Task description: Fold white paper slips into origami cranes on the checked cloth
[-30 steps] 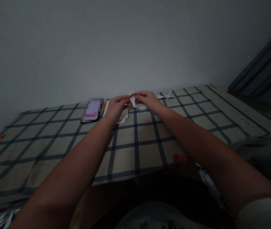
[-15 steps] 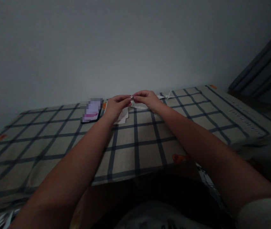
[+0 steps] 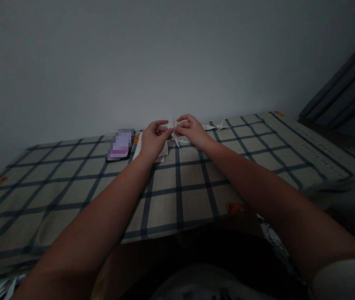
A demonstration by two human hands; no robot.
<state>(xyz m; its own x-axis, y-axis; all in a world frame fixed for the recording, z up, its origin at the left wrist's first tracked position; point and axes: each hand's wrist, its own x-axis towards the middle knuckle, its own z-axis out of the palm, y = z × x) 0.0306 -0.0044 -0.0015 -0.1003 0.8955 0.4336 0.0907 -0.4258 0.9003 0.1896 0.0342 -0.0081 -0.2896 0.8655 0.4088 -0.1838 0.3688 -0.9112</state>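
A small piece of folded white paper [image 3: 171, 121] is pinched between my two hands above the far part of the table, with pointed flaps showing above and below the fingertips. My left hand [image 3: 154, 136] has its thumb and fingers closed on the paper's left side. From the right, my right hand [image 3: 193, 131] grips it with thumb and fingertips. Loose white paper sheets [image 3: 161, 155] lie under my left hand, partly covered by it. Just past my right hand rests a folded white paper figure [image 3: 221, 125] with thin points, like a paper crane.
A phone [image 3: 120, 146] with a lit, blurred screen lies left of the sheets. The checked tablecloth [image 3: 193, 196] covers the table, which meets a plain wall [image 3: 177, 58] at the back. A dark curtain [image 3: 346, 83] hangs at the right.
The folded paper has been turned or opened out, so its points now stick out above and below my fingertips. My fingers have spread a little; both arms stay nearly in place.
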